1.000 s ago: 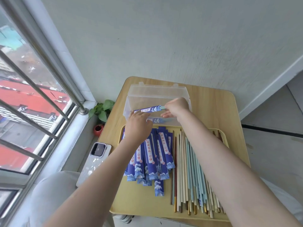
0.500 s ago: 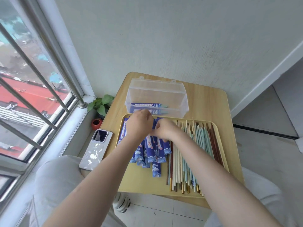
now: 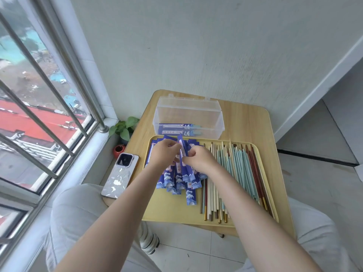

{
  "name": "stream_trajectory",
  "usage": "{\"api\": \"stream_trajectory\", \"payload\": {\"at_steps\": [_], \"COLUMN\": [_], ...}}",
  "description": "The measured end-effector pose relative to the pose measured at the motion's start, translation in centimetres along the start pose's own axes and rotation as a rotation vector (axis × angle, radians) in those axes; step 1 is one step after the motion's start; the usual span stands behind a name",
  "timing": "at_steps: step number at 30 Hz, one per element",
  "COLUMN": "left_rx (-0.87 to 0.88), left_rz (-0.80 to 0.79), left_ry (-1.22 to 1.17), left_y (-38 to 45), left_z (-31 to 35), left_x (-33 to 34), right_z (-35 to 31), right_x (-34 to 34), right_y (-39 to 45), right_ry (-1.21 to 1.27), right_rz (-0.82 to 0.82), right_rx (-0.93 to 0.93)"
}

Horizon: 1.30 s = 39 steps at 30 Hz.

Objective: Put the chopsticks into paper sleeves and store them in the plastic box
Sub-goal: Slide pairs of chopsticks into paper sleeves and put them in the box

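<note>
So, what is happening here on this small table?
A person is packing chopsticks. Both hands, left hand and right hand, are over the pile of blue paper sleeves on the yellow tray, pinching one sleeve to lift it. Bare chopsticks lie beside the pile on the tray. The clear plastic box behind it already holds a few sleeved pairs.

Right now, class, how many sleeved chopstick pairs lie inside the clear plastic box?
2. One sleeved pair lies nearer the back wall of the plastic box; the other sleeved pair lies beside it, nearer the tray. None seem hidden.
</note>
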<state>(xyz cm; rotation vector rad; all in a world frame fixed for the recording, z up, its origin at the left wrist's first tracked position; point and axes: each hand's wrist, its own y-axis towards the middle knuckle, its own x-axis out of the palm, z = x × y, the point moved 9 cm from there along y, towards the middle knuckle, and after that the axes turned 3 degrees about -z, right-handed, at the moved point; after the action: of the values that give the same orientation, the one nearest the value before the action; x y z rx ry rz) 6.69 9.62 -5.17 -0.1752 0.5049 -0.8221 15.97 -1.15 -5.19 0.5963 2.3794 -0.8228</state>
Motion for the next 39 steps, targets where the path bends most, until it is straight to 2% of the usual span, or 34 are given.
{"api": "stream_trajectory", "payload": {"at_steps": [3,9,12,15,17,19,20,22,24,28,29,31,33,34,36,39], "left_rx": [0.006,-0.001,-0.032,-0.059,-0.119,-0.078,0.028,0.351,0.542,0.737,0.772,0.661,0.444,0.369,0.335,0.286], "left_rz": [-0.106,-0.211,-0.179,-0.122,-0.009,0.192,0.282,0.389,0.304,0.063,0.052,0.061,0.001,-0.056,-0.130,-0.183], "left_ry": [-0.279,-0.624,-0.834,-0.910,-0.826,-0.483,-0.249,0.163,0.405,0.847,0.884,0.799,0.702,0.659,0.605,0.577], "left_y": [-0.4,-0.4,-0.1,0.1,-0.1,-0.3,-0.6,-1.7,-1.9,-3.1,-3.0,-2.4,-1.4,-1.1,-1.3,-1.4], "left_z": [0.7,1.0,0.5,0.4,0.3,0.5,1.6,5.2,7.5,8.7,8.3,7.7,6.6,5.8,5.2,4.6], "left_x": [1.5,3.7,3.7,3.9,3.6,1.7,0.6,0.4,2.6,7.7,8.1,7.6,7.9,8.3,9.2,10.3], "right_z": [-1.0,0.0,1.2,2.2,2.9,3.4,3.5,3.5,3.2,1.7,1.7,2.6,4.8,6.2,9.2,12.7], "right_x": [-0.9,-2.3,-3.0,-4.1,-5.2,-6.2,-6.6,-7.3,-7.8,-7.4,-7.3,-7.7,-8.7,-9.5,-11.2,-11.5], "right_y": [-0.7,-1.4,-1.6,-1.8,-1.9,-1.9,-1.8,-2.1,-2.3,-2.9,-2.9,-3.0,-3.0,-3.0,-3.5,-4.1], "right_ry": [0.060,0.305,0.447,0.501,0.468,0.404,0.374,0.341,0.359,0.392,0.388,0.410,0.393,0.329,0.112,-0.124], "right_rz": [0.033,0.029,-0.006,0.022,0.081,0.137,0.152,0.150,0.125,0.045,0.044,0.069,0.144,0.222,0.384,0.401], "right_rx": [-0.072,-0.134,-0.124,-0.114,-0.101,-0.093,-0.090,-0.090,-0.114,-0.200,-0.199,-0.166,-0.087,-0.025,0.148,0.356]}}
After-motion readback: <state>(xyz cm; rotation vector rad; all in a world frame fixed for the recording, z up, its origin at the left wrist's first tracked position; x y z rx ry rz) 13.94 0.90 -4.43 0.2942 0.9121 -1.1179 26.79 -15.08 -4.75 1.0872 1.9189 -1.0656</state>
